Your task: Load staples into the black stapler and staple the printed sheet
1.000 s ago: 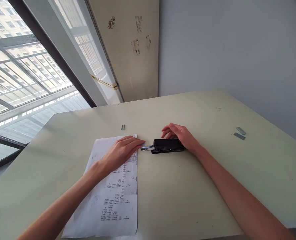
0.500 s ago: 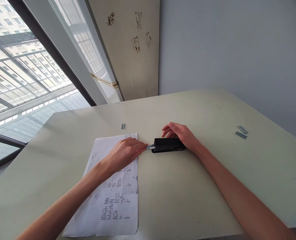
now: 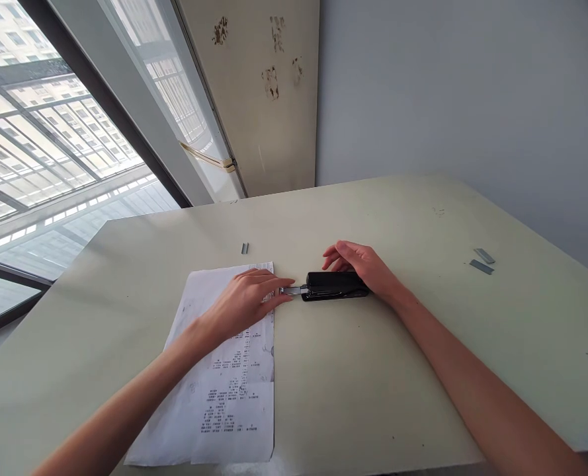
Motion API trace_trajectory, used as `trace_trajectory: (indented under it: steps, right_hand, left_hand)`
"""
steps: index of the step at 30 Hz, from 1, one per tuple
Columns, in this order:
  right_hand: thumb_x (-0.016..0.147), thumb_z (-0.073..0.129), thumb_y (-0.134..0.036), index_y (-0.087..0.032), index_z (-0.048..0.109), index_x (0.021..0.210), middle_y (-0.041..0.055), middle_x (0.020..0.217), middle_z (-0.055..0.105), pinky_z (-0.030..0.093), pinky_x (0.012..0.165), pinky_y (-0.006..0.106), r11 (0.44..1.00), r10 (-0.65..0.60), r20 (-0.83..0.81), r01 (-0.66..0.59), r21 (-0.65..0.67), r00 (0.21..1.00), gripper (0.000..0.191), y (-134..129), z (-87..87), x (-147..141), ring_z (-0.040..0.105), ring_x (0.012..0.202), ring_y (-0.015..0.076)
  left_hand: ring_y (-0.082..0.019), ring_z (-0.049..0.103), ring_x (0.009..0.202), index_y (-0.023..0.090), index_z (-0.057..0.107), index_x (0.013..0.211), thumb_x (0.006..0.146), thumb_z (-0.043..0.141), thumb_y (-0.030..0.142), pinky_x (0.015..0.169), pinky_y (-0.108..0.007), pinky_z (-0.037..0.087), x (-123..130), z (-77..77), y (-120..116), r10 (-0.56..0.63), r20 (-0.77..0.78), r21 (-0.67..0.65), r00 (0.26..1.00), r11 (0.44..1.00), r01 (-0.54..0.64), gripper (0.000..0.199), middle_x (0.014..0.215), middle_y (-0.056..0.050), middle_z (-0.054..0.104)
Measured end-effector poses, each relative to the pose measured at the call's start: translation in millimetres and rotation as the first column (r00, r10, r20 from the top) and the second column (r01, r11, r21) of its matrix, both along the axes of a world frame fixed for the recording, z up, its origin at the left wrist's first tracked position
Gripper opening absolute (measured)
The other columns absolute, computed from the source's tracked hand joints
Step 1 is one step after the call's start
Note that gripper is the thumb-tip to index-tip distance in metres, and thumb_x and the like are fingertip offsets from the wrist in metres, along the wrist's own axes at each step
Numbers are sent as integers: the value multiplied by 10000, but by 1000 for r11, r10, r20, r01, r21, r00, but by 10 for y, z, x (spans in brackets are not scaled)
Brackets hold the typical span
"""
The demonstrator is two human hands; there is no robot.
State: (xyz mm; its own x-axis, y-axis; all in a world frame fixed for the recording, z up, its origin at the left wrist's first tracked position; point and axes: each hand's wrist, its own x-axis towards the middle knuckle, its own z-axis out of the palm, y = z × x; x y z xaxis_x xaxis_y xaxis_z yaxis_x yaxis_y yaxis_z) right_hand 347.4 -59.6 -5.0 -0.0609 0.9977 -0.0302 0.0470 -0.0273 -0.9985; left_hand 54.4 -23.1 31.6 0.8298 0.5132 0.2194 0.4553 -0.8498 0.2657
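A black stapler (image 3: 337,285) lies on its side on the table, with a metal staple tray (image 3: 296,290) sticking out of its left end. My left hand (image 3: 247,294) is over the top right of the printed sheets (image 3: 229,410). Its index finger and thumb are apart, on either side of the tray's outer end. At the stapler's right end, my right hand (image 3: 363,264) holds the body, its curled fingers along the far side. Where those fingertips touch is partly hidden.
A short strip of staples (image 3: 245,248) lies beyond the paper. Two longer staple strips (image 3: 482,267) are at the right of the pale table (image 3: 397,370). A window (image 3: 50,132) is at the left, a grey wall (image 3: 447,92) behind.
The tray now sticks out farther left from the stapler. My left finger and thumb have spread apart around its end. My right hand has hardly moved.
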Motion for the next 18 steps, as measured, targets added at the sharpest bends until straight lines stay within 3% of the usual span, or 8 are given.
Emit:
trace_trajectory:
  steps: [3, 7, 12, 18]
  right_hand:
    - [928, 586, -798, -227, 756, 986, 78, 990, 783, 569, 811, 357, 1000, -7, -39, 7, 0, 999, 598, 14, -8, 17, 715, 820, 208]
    - [923, 595, -797, -233, 764, 1018, 78, 1011, 777, 579, 792, 351, 998, -54, -226, 46, -41, 973, 597, 1, 7, 17, 717, 822, 208]
    - [936, 560, -807, -237, 768, 1029, 71, 1028, 775, 578, 785, 332, 997, -53, -306, 32, -72, 950, 614, -23, 19, -21, 711, 822, 197]
    - [929, 518, -841, -239, 757, 1031, 72, 1007, 776, 563, 765, 333, 997, -50, -271, 35, -62, 961, 656, -26, 11, -53, 698, 790, 195]
  left_hand:
    - [-213, 757, 960, 310, 787, 1236, 1074, 589, 486, 862, -364, 612, -142, 13, 116, -20, 44, -163, 999, 986, 27, 310, 1057, -27, 817]
    - [-198, 742, 864, 336, 833, 1124, 1033, 649, 512, 826, -357, 623, -197, -36, 230, -89, 161, -315, 983, 939, 137, 270, 958, -13, 826]
    - [-197, 710, 797, 284, 841, 988, 1016, 655, 562, 836, -367, 596, -16, -126, 286, -144, 184, -322, 972, 926, 198, 336, 873, -38, 811]
    - [-159, 685, 766, 250, 740, 1194, 955, 737, 585, 767, -294, 537, 327, -150, 387, -116, 149, -363, 982, 918, 163, 411, 895, -17, 788]
